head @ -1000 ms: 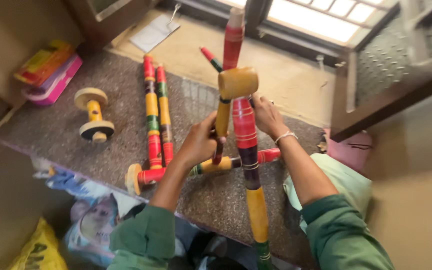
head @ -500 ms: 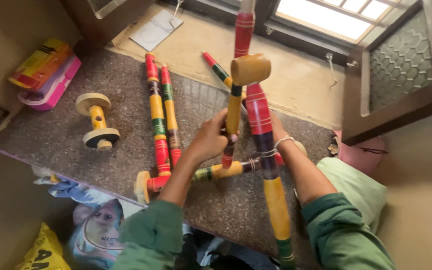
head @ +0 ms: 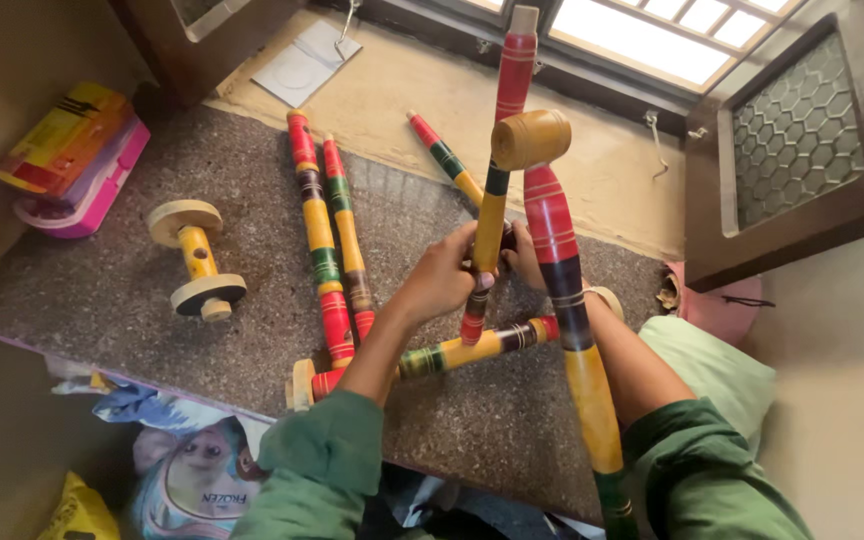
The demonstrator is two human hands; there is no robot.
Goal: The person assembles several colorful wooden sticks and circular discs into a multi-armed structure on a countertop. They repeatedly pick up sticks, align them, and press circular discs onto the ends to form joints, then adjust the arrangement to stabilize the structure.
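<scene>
Lacquered wood in red, yellow and green bands, partly joined and partly loose on the speckled stone desk (head: 132,330). Joined so far, by the look of it: a long banded pole (head: 557,250) rising steeply from the near edge toward the window, a shorter rod with a plain wooden knob (head: 530,138) on top standing beside it, and a crosswise rod (head: 452,352) lying flat below the hands, ending in a small wooden disc near the desk's near edge. Left hand (head: 444,275), fingers clamped around the knobbed rod at mid-height; right hand (head: 524,255) mostly hidden behind the long pole, fingers apparently curled at the same junction, though hard to tell on which piece. Left untouched: two long banded rods (head: 327,235) side by side mid-desk, one shorter rod (head: 444,158) toward the far edge, a yellow spool with two wooden discs (head: 195,258) toward the left edge. Roughly halfway, then, with several pieces unattached.
</scene>
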